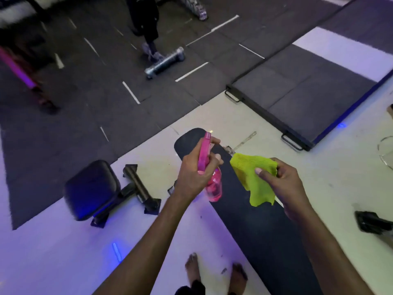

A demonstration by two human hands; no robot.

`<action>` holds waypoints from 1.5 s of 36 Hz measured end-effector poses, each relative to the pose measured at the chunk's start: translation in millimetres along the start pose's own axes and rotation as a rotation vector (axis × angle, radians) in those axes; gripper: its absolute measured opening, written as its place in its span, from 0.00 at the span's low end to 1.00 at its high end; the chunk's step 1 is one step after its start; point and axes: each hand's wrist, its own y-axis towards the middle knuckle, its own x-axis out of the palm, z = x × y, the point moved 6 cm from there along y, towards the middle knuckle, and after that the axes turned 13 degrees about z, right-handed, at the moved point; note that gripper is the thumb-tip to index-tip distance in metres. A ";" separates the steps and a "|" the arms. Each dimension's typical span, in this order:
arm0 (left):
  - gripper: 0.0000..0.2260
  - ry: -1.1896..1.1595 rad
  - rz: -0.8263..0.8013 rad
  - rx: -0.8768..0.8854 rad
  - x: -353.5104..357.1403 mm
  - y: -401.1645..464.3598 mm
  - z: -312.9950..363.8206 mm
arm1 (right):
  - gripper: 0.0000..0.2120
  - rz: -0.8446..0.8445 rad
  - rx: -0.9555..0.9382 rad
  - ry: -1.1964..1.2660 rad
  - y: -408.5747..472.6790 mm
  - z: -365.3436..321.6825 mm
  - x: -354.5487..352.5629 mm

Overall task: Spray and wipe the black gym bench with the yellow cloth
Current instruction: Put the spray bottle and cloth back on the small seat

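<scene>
The long black gym bench (253, 226) runs from the lower right up to a rounded end near the centre. My left hand (191, 173) grips a pink spray bottle (210, 167) above the bench's far half, its nozzle pointing away from me. My right hand (285, 179) pinches the yellow cloth (253, 179), which hangs loosely over the bench's right edge without touching the pad as far as I can tell.
A small black padded seat (91, 188) on a black frame (140, 188) stands on the floor to the left. A chrome roller (164, 62) and another person's legs (146, 24) are farther back. A black platform (297, 90) lies at the right. My bare feet (214, 271) are below.
</scene>
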 end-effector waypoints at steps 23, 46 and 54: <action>0.12 0.128 0.618 -0.057 -443.0 9.9 -59.3 | 0.03 -0.495 -0.238 -0.192 -107.3 -126.1 450.5; 0.15 0.276 0.972 -0.329 -678.7 38.2 -343.9 | 0.07 -0.713 -0.469 -0.728 -83.1 2.1 835.9; 0.16 0.287 1.041 -0.339 -706.3 60.8 -451.8 | 0.16 -0.676 -0.821 -0.942 -74.6 54.7 936.9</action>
